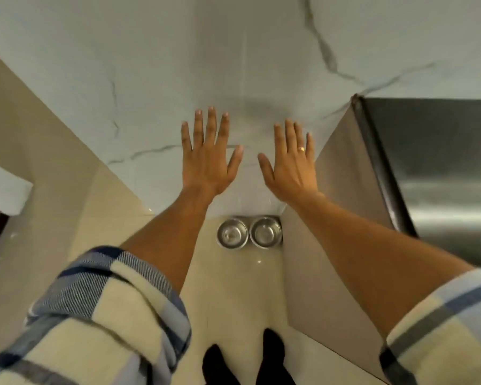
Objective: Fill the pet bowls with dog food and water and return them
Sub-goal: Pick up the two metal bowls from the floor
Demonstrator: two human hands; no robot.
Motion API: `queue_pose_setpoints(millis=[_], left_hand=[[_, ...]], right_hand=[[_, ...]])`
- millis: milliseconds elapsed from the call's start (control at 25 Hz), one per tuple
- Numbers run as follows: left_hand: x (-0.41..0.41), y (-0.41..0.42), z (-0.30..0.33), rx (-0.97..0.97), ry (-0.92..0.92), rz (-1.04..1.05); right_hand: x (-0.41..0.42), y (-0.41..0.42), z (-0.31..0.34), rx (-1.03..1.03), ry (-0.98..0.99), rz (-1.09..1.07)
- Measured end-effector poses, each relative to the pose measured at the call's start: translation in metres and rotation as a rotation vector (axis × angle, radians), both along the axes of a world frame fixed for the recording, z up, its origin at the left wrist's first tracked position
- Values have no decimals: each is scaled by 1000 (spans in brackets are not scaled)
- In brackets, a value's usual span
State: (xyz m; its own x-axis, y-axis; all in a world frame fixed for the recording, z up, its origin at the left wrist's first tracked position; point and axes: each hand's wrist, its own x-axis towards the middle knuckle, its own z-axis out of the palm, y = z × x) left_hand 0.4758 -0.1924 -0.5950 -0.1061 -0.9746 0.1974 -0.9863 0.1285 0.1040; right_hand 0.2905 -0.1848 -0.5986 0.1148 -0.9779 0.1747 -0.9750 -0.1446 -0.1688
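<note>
Clearly nothing is held yet: left hand (209, 159) and right hand (290, 165) hover spread and empty above two round steel pet bowls (249, 232) touching on the floor by the far wall, so stooping low and lifting each by its rim seems wise.

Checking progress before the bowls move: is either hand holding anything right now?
Nothing is held. The left hand and right hand are spread open, and both bowls sit on the floor.

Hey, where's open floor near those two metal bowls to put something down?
Bare tile lies left of the left bowl, along the marble wall, and in front of both bowls toward the feet. Crowded spot: the right bowl sits tight in the corner by the steel appliance.
</note>
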Motion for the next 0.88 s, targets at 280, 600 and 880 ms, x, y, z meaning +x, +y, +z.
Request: queue_pose_setpoints(millis=[280, 600, 880], left_hand=[[-20, 51, -267, 291, 31, -27], [-1, 105, -420, 503, -6, 1], [-13, 61, -456, 540, 25, 71]], right_hand=[[-32, 55, -258, 289, 64, -64], [-52, 110, -413, 545, 127, -82], [-45, 81, -474, 640, 5, -114]])
